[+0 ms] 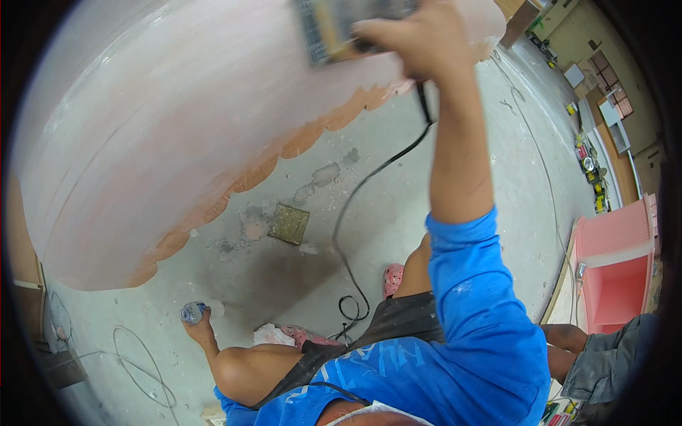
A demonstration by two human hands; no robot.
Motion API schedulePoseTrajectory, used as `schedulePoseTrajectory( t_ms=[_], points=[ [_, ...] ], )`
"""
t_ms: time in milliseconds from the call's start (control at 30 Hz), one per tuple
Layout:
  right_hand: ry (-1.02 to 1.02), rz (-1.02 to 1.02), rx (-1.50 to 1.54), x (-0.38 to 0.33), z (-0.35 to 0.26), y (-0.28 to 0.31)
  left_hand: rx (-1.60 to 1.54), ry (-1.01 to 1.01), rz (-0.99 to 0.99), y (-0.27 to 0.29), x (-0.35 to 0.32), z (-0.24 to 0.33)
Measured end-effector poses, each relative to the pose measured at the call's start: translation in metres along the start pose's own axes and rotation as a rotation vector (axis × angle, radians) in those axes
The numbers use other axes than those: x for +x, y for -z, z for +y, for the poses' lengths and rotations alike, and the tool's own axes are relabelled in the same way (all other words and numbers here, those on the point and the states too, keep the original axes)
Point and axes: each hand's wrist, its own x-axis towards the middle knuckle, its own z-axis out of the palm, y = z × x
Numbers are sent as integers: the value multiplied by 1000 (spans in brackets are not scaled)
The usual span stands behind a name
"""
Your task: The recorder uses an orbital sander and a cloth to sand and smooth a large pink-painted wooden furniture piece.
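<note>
My right hand [420, 41] reaches up, closed around a corded electric sander [323, 30] that is blurred by motion. Below the sander is a large curved, pinkish-white panel [170, 135] with a scalloped orange-brown edge; I cannot tell whether they touch. A black cord [344, 213] trails from the tool down to the floor between my legs. Low beside my bent knee, my left hand [199, 324] grips a clear plastic bottle [190, 312], tilted sideways just over the floor.
A square worn plate [288, 224] lies on the stained concrete floor [398, 177]. At right stand a pink cabinet [616, 266] and another person's legs in grey shorts [604, 358]. Loose cables [135, 355] curl at left. Tools [591, 167] line the far right wall.
</note>
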Motion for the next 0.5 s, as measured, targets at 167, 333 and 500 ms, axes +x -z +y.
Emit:
schedulePoseTrajectory(
  t_ms=[167,333,500],
  points=[
    [-632,-14,108,26,77,53,-40,-61,-52,38,-4,34],
    [-536,263,227,-15,70,29,-70,-93,-34,65,-20,102],
    [149,455,189,-76,15,-40,-313,-351,-32,77,-27,168]
  ],
)
